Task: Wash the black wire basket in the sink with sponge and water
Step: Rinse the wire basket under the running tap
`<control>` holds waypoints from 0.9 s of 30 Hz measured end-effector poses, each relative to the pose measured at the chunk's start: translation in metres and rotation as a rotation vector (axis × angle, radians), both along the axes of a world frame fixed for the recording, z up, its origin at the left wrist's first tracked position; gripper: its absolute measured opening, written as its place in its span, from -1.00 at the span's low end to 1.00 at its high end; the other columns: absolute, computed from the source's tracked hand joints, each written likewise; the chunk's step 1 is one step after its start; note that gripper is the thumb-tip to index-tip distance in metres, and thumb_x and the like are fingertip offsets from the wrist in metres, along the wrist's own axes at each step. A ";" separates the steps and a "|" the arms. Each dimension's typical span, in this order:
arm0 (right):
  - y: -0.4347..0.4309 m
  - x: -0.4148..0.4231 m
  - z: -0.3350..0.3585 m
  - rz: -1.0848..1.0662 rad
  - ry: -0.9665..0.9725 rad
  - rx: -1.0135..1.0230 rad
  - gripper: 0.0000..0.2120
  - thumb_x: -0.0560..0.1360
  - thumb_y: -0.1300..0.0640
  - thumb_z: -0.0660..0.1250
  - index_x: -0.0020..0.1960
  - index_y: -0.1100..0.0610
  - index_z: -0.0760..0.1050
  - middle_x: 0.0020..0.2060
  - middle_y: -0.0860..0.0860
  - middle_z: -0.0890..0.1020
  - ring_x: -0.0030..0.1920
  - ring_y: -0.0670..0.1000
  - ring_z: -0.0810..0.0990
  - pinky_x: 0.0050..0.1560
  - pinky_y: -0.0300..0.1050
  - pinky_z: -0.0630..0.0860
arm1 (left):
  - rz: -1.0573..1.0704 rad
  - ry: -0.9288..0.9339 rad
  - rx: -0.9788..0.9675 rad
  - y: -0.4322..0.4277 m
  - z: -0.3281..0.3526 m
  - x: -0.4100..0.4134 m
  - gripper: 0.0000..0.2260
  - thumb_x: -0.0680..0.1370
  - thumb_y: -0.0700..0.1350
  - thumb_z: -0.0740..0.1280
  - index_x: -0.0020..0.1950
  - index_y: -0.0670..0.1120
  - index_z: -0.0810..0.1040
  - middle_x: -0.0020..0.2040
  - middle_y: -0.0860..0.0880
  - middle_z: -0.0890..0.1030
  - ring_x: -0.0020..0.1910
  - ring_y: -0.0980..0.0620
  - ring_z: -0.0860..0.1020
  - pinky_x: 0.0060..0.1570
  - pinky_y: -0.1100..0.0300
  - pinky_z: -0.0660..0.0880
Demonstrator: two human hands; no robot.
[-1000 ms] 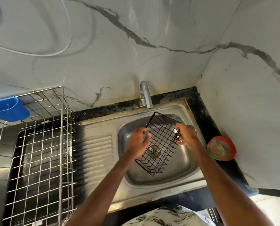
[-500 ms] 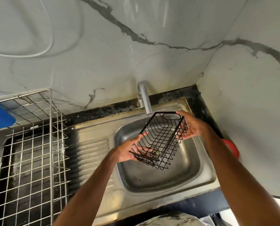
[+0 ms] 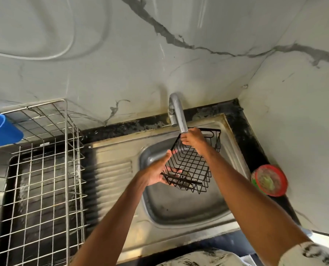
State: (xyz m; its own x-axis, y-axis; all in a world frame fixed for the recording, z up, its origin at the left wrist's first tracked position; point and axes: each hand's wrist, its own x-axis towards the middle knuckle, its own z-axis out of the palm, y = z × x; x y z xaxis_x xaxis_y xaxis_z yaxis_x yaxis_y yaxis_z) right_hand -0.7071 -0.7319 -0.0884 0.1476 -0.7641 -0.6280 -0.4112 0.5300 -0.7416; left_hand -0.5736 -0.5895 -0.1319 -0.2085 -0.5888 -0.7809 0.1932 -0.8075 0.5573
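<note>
Moved right grip (image 3: 193, 140) from the side of black wire basket (image 3: 190, 166) up to its far rim corner, just under faucet (image 3: 178, 116) tip, fingers curled on the wire. Holding it tilted above sink (image 3: 179, 208) bowl at frame centre, left grip (image 3: 156, 174) clasping the near end from below.

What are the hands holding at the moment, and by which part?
The left hand holds the black wire basket by its near end; the right hand is at its far rim, grip unclear.

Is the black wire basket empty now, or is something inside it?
Empty. Through the wires of the black wire basket only the sink, its drain and fingers of the left hand show.
</note>
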 end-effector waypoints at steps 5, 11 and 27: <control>0.008 0.018 -0.005 0.115 0.275 -0.142 -0.82 0.55 0.24 0.34 0.02 0.35 0.61 -0.17 0.18 0.69 -0.16 0.13 0.70 -0.10 0.05 0.68 | 0.001 -0.001 0.010 -0.010 -0.001 -0.003 -0.49 0.60 0.45 0.00 0.49 0.34 0.35 0.21 -0.19 0.70 0.28 -0.24 0.62 0.28 -0.36 0.50; 0.083 0.035 0.002 0.388 0.082 -0.041 -0.43 0.71 -0.01 0.04 0.60 0.26 0.01 0.54 0.20 0.15 0.45 0.17 0.31 0.33 -0.01 0.40 | 0.064 -0.040 -0.037 -0.008 -0.004 -0.015 -0.57 0.69 0.24 0.16 0.42 0.03 0.52 0.22 -0.09 0.70 0.19 -0.12 0.66 0.22 -0.36 0.55; 0.066 0.053 -0.024 0.192 0.064 0.094 -0.24 0.70 -0.18 -0.03 0.59 0.21 -0.38 0.61 0.16 -0.28 0.62 0.20 -0.15 0.59 0.09 -0.09 | 0.044 -0.195 -0.008 0.032 0.015 -0.044 -0.35 0.57 0.52 0.00 0.61 0.29 0.18 0.65 -0.15 0.21 0.49 -0.21 0.40 0.08 -0.22 0.63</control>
State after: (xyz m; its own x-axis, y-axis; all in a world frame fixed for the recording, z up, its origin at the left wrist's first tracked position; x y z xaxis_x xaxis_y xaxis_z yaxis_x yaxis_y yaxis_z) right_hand -0.6538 -0.6663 -0.1129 0.2422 -0.6635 -0.7079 -0.5555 0.5033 -0.6618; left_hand -0.6174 -0.5573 -0.1169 -0.0277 -0.6005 -0.7991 0.1157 -0.7960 0.5942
